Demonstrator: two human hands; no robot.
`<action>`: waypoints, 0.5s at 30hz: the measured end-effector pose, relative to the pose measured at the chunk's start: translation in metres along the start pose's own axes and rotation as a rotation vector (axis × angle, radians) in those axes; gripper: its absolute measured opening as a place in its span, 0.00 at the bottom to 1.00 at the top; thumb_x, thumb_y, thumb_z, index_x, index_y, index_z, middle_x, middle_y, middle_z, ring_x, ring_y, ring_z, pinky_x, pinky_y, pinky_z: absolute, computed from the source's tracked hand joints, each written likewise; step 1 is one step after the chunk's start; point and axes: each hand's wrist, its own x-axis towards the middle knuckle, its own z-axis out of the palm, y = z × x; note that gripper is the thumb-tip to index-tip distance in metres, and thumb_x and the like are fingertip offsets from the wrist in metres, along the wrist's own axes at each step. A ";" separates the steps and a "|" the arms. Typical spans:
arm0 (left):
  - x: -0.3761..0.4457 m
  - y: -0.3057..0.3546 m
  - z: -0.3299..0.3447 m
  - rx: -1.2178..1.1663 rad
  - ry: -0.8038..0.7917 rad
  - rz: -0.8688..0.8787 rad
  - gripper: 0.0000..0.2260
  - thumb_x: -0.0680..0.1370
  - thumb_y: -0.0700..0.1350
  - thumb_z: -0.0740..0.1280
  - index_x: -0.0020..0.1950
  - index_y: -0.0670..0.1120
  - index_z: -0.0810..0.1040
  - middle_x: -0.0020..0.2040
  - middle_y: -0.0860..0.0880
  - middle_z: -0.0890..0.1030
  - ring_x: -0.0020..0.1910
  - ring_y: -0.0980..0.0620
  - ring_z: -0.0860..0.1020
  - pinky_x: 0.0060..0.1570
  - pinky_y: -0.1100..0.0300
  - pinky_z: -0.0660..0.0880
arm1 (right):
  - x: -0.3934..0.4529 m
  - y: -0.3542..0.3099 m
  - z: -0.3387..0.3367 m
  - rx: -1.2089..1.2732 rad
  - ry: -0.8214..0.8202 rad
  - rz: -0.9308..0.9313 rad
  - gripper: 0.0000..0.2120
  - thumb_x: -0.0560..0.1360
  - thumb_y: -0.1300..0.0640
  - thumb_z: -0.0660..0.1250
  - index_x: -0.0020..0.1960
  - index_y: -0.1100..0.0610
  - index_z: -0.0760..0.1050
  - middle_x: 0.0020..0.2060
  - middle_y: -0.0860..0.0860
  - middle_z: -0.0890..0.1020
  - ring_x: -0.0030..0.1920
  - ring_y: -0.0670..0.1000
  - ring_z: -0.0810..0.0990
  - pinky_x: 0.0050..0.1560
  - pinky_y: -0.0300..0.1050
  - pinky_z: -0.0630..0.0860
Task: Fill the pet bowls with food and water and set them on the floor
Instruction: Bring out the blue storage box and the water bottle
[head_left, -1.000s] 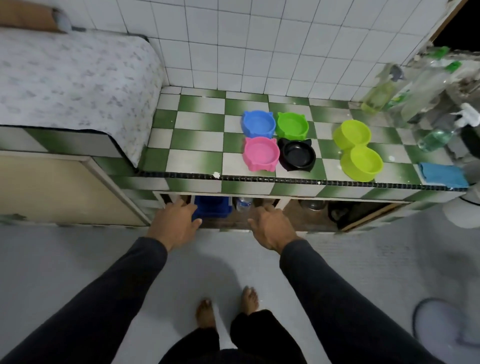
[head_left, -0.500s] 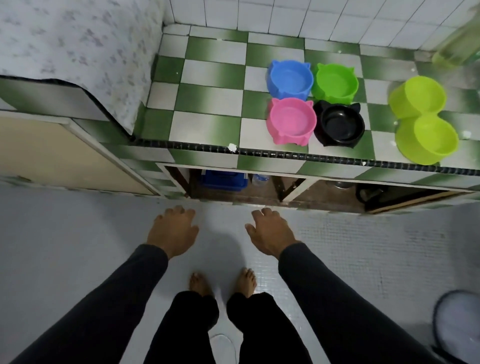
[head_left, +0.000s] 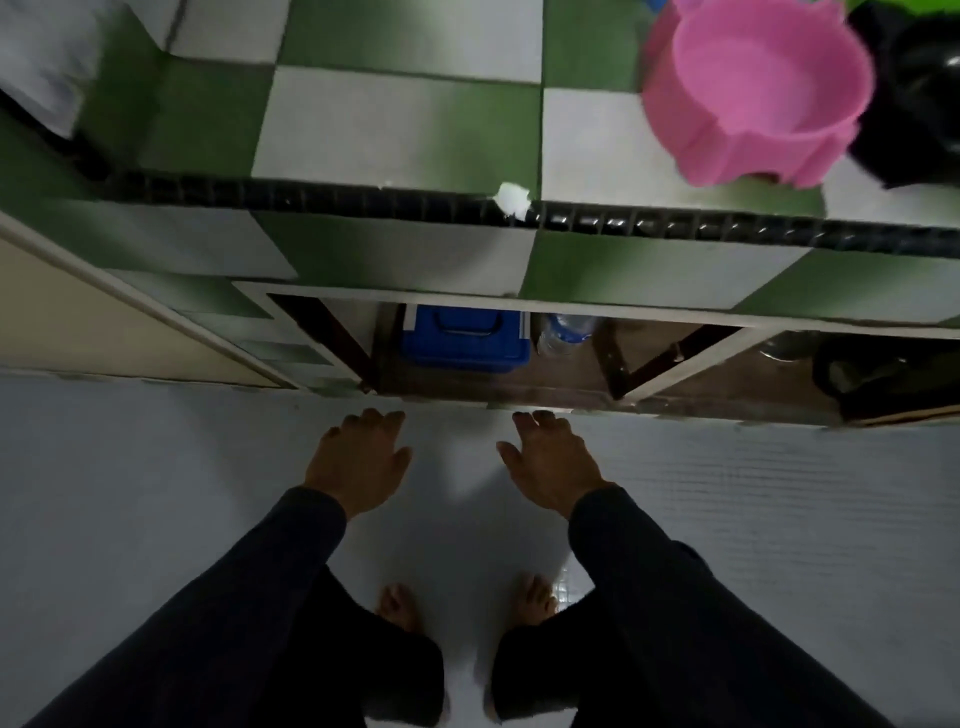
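A pink pet bowl (head_left: 753, 88) stands empty on the green-and-white tiled counter (head_left: 395, 124) at the top right, with a black bowl (head_left: 914, 104) beside it, cut off by the frame edge. My left hand (head_left: 358, 462) and my right hand (head_left: 553, 462) hang low over the pale floor, palms down, fingers spread, holding nothing. Both reach toward the open space under the counter, where a blue box with a handle (head_left: 465, 335) sits beside a plastic water bottle (head_left: 563, 335). The other bowls are out of view.
A black trim strip (head_left: 675, 226) edges the counter, with a white chip in it. A wooden divider (head_left: 670, 358) splits the under-counter shelf; dark items (head_left: 883, 374) lie in the right bay. A beige panel (head_left: 78, 327) is at left. My bare feet (head_left: 400, 605) stand on the floor.
The view has dropped lower and closer to the counter's front; only the pink and black bowls stay in frame. Both hands remain empty and have moved down toward the under-counter opening.
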 end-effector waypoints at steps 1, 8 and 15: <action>0.014 -0.004 0.014 -0.007 0.009 -0.003 0.28 0.85 0.57 0.58 0.82 0.48 0.60 0.75 0.43 0.71 0.70 0.42 0.72 0.68 0.47 0.71 | 0.013 0.005 0.013 0.010 0.007 0.006 0.29 0.83 0.40 0.55 0.78 0.54 0.62 0.74 0.58 0.70 0.72 0.60 0.69 0.70 0.58 0.69; 0.103 -0.025 0.097 -0.062 0.132 0.005 0.28 0.83 0.56 0.61 0.81 0.46 0.62 0.74 0.42 0.71 0.69 0.41 0.72 0.65 0.47 0.73 | 0.094 0.041 0.084 0.134 0.069 0.027 0.30 0.82 0.41 0.59 0.80 0.51 0.57 0.77 0.56 0.66 0.74 0.60 0.66 0.73 0.59 0.68; 0.160 -0.034 0.130 -0.198 0.245 0.016 0.30 0.83 0.54 0.64 0.82 0.45 0.60 0.75 0.38 0.67 0.71 0.36 0.69 0.68 0.44 0.72 | 0.154 0.062 0.110 0.187 0.157 0.060 0.30 0.82 0.39 0.58 0.79 0.52 0.60 0.76 0.57 0.66 0.74 0.59 0.65 0.75 0.54 0.64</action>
